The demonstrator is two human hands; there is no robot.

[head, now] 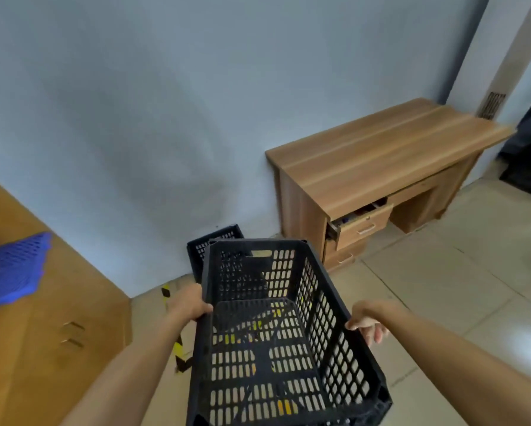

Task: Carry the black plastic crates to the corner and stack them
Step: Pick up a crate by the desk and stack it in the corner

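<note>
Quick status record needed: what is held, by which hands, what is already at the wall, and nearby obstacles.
held: black perforated plastic crate, empty, off the floor
left hand: grips its left rim
right hand: grips its right rim
at wall: second black plastic crate on the floor, partly hidden behind the held one
right of it: wooden desk, top drawer open
floor: yellow-black striped tape

This looks like a plain office or storeroom: a wooden bench [381,155] with a half-open drawer [364,221] stands against a bare pale wall [135,103]; the floor [442,287] is beige tile. Yellow-and-black hazard tape [178,342] marks the floor; a wooden cabinet [43,333] stands at the left, a blue perforated crate [12,265] on it.
</note>
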